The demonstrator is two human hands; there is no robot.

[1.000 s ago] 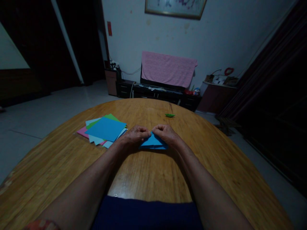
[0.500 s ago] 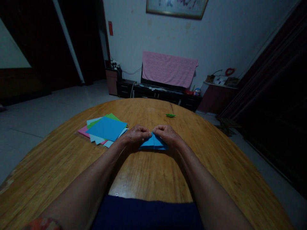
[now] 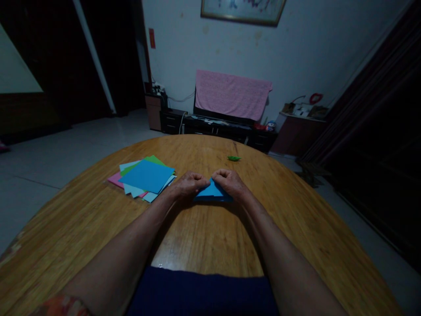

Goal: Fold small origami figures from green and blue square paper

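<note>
A folded sheet of blue paper [image 3: 212,192], roughly triangular with its peak pointing away from me, is held just over the table between both hands. My left hand [image 3: 190,184] pinches it near the peak from the left, thumb on top. From the right, my right hand [image 3: 229,182] grips the same peak between thumb and curled fingers. The fingers behind the paper are hidden. Left of my hands lies a loose stack of coloured square sheets [image 3: 144,175], blue on top, with green, pink and pale blue edges sticking out.
A small folded green paper piece [image 3: 234,158] lies beyond my right hand. Everything rests on a round wooden table [image 3: 296,219]. Past its far edge stand a low black cabinet [image 3: 210,127] and a screen draped with a pink towel [image 3: 233,94].
The blue paper has shifted slightly right and away from me, its front now flatter and the centre crease less visible. My right hand has moved a little up and right with it.
</note>
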